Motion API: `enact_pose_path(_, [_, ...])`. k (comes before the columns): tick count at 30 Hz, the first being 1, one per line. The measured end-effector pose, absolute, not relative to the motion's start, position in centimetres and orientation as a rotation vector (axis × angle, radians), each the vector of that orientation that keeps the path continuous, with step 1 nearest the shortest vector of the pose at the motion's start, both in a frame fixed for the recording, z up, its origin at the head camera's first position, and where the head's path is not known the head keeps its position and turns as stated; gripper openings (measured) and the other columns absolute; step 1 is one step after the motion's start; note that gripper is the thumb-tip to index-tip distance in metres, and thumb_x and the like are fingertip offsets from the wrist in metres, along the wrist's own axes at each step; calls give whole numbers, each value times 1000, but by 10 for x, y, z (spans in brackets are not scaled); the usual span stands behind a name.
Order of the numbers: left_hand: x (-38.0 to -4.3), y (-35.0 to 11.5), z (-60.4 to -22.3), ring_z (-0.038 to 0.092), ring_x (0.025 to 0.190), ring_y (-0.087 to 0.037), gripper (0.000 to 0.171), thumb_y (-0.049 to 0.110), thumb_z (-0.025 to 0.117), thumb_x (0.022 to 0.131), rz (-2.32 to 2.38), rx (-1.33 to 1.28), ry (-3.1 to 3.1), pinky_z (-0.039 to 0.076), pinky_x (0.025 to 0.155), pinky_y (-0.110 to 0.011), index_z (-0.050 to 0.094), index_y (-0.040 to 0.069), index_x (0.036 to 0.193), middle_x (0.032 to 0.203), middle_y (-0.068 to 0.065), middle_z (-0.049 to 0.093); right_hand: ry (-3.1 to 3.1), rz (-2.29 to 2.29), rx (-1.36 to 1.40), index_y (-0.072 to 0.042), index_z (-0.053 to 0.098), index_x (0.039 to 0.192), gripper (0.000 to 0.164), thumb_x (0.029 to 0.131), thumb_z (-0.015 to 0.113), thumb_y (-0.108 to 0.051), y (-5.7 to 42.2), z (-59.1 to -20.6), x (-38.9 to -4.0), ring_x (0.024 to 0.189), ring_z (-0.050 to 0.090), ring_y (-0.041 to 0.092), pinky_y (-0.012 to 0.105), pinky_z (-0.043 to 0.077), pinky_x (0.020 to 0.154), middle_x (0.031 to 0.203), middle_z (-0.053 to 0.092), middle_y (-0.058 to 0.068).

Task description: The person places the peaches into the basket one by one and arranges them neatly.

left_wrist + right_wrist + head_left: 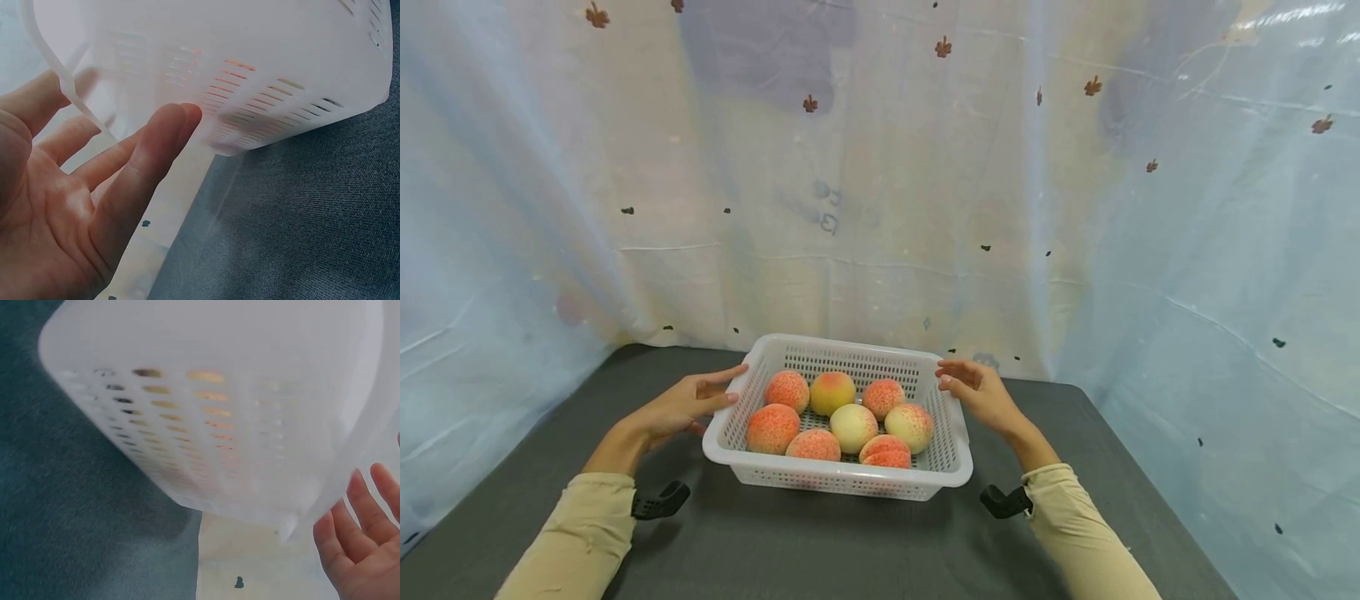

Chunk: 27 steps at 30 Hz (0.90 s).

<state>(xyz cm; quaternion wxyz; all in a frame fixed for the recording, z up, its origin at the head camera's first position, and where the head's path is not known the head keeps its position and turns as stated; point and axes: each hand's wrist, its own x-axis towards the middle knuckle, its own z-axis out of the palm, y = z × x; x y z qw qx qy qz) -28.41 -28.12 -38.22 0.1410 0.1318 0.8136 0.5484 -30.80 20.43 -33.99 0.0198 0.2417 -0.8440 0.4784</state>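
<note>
A white slotted plastic basket [842,479] stands on the dark table, holding several peaches, some red-orange [772,428], some pale yellow [853,428]. At its left end my left hand [681,406] touches the rim with thumb and fingertips. The left wrist view shows these fingers [134,165] spread and extended beside the outer wall, the thumb tip partly behind the translucent rim. My right hand [981,392] is at the basket's right end, its fingertips by the rim. In the right wrist view its loosely bent fingers [362,519] lie along the rim's edge; firm contact is unclear.
The dark grey table [850,550] extends around the basket. Behind it and at both sides hangs a pale translucent plastic curtain [880,208] with small leaf-like marks. A black strap [660,500] is on the left wrist, another black strap [1006,502] on the right.
</note>
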Motion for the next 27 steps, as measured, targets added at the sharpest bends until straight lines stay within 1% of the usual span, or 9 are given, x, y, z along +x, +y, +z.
enact_pose_path(6, [-283, -281, -382, 58, 129, -36, 74, 35, 59, 103, 1590, 376, 2346, 59, 85, -53, 18, 23, 164, 159, -29, 35, -2546, 1560, 694, 4, 51, 142, 43, 105, 55, -18, 207, -338, -309, 116, 65, 39, 49, 53, 99, 137, 58, 31])
enact_pose_path(7, [-283, -281, -382, 58, 129, -36, 74, 35, 59, 103, 1590, 375, 2344, 59, 84, -53, 18, 23, 164, 159, -29, 35, -2536, 1572, 682, 4, 52, 142, 43, 105, 55, -18, 208, -338, -309, 116, 66, 38, 46, 53, 98, 137, 59, 31])
enact_pose_path(12, [-283, -281, -382, 57, 130, -37, 74, 35, 59, 103, 1584, 367, 2348, 59, 84, -53, 18, 23, 164, 160, -29, 34, -2477, 1653, 628, 4, 52, 141, 42, 105, 55, -19, 211, -336, -309, 111, 69, 21, 32, 55, 96, 138, 55, 33])
enact_pose_path(15, [-284, -281, -382, 57, 130, -37, 74, 35, 59, 103, 1584, 367, 2346, 59, 84, -53, 17, 23, 164, 160, -29, 33, -2446, 1696, 616, 4, 50, 143, 44, 106, 54, -19, 213, -336, -308, 108, 68, 9, 29, 55, 96, 139, 54, 34])
enact_pose_path(16, [-284, -281, -382, 57, 130, -37, 75, 35, 59, 103, 1584, 366, 2343, 59, 84, -53, 17, 23, 164, 161, -29, 33, -2435, 1709, 609, 4, 50, 143, 44, 106, 54, -20, 214, -335, -307, 107, 68, 7, 30, 55, 97, 139, 55, 32])
enact_pose_path(18, [-284, -281, -383, 57, 130, -37, 75, 35, 59, 103, 1585, 366, 2340, 59, 84, -53, 17, 23, 164, 161, -29, 33, -2410, 1734, 602, 2, 51, 143, 44, 106, 55, -21, 216, -335, -306, 106, 68, 5, 30, 55, 96, 138, 58, 27])
enact_pose_path(22, [-284, -281, -382, 58, 129, -36, 75, 35, 59, 103, 1587, 370, 2340, 59, 84, -53, 17, 22, 164, 160, -29, 34, -2354, 1785, 595, -1, 51, 144, 43, 106, 54, -23, 220, -337, -306, 108, 69, 7, 30, 55, 96, 128, 66, 1])
enact_pose_path(25, [-283, -281, -381, 59, 127, -35, 75, 35, 59, 103, 1596, 383, 2334, 60, 83, -51, 17, 22, 164, 159, -30, 34, -2324, 1814, 615, -1, 50, 144, 44, 107, 53, -24, 223, -338, -306, 108, 69, 6, 26, 55, 95, 120, 67, -14])
enact_pose_path(27, [-282, -281, -381, 60, 127, -34, 75, 34, 58, 104, 1602, 392, 2328, 60, 82, -50, 16, 22, 164, 159, -31, 34, -2311, 1821, 624, -1, 50, 144, 43, 107, 53, -24, 224, -338, -306, 107, 68, 3, 23, 54, 93, 119, 67, -17])
